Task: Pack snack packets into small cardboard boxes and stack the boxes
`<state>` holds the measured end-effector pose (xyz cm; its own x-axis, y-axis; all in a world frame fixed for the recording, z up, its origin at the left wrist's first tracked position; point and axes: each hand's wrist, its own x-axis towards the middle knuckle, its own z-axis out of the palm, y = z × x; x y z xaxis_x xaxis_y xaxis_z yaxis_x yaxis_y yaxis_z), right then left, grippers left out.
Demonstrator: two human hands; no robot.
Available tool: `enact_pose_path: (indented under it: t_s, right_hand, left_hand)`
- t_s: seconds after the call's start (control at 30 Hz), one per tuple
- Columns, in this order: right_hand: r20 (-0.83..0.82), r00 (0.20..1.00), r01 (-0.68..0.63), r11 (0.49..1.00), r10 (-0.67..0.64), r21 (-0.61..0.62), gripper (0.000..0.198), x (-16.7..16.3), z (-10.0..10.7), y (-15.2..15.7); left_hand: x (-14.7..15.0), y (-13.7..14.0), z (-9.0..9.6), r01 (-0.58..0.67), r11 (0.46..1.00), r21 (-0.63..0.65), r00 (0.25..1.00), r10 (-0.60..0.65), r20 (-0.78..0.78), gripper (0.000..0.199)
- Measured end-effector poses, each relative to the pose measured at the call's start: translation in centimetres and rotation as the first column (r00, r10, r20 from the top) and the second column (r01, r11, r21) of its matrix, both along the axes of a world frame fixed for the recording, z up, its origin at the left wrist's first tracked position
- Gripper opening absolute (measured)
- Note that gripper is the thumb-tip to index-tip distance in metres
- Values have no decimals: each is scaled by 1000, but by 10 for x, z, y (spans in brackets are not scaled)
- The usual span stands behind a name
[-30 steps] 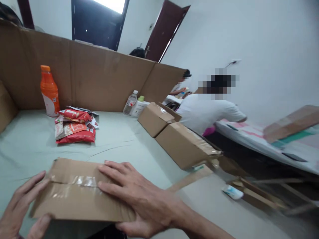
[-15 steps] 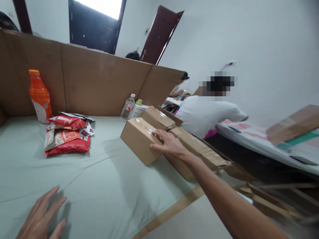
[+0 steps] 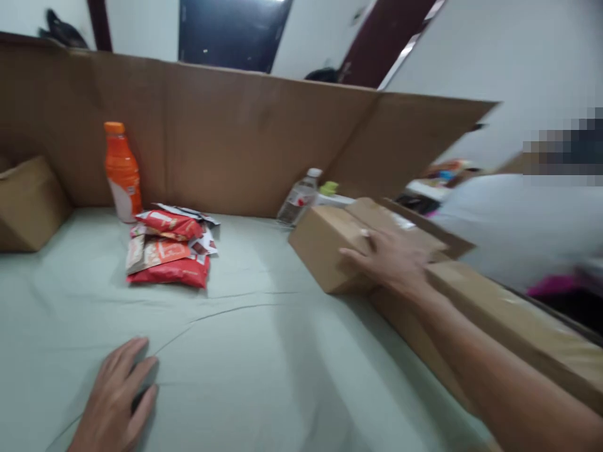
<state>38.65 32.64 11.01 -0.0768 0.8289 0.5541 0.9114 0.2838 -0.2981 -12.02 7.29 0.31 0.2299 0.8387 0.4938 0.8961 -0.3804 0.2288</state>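
My right hand (image 3: pixel 389 260) reaches out over the table and lies on top of a sealed cardboard box (image 3: pixel 325 242), fingers spread along its upper edge. That box sits on the pale green cloth against two other taped boxes (image 3: pixel 513 326). My left hand (image 3: pixel 115 398) rests flat on the cloth near the front edge, fingers apart, holding nothing.
A pile of red snack packets (image 3: pixel 167 254) lies mid-left, with an orange drink bottle (image 3: pixel 121 172) behind it. A clear water bottle (image 3: pixel 299 198) stands by the tall cardboard partition (image 3: pixel 245 138). Another box (image 3: pixel 28 204) sits far left. A person in a white shirt (image 3: pixel 513 226) is at right.
My right hand carried the box from in front of me to the right, down beside the other boxes. My left hand let go and dropped to the cloth. The view swung left.
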Motion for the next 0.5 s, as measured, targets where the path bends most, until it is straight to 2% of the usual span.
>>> enact_pose_path:
  t_s: [0.07, 0.13, 0.17, 0.23, 0.3, 0.37, 0.43, 0.5]
  right_hand:
    - [-35, 999, 44, 992, -40, 119, 42, -26, -12, -15]
    - [-28, 1000, -9, 986, 14, 166, 32, -64, -33, -30]
    - [-8, 998, -63, 986, 65, 155, 30, -87, -46, -38]
    - [27, 980, -200, 979, 199, 37, 30, -138, -75, -53]
    - [22, 943, -324, 933, 332, -157, 40, -188, -103, -65]
    - [0, 914, -394, 884, 407, -251, 53, -230, -127, -75]
    - [0, 901, -422, 876, 434, -232, 60, -256, -145, -82]
    - [19, 899, -428, 889, 437, -161, 60, -266, -159, -86]
  left_hand:
    - [11, -6, 9, -4, 996, -93, 1000, 6, 19, 31]
    - [18, -10, 15, -18, 985, -171, 999, 23, 26, 35]
    - [21, -11, 18, -25, 980, -197, 999, 30, 24, 37]
    - [24, -15, 23, -27, 974, -226, 1000, 30, 8, 38]
    - [25, -20, 31, -1, 967, -254, 1000, -1, -8, 39]
    - [21, -25, 41, 27, 961, -274, 999, -34, -24, 39]
    - [10, -28, 54, 21, 962, -272, 999, -33, -41, 41]
    - [-11, -24, 68, -34, 970, -240, 998, 21, -58, 44]
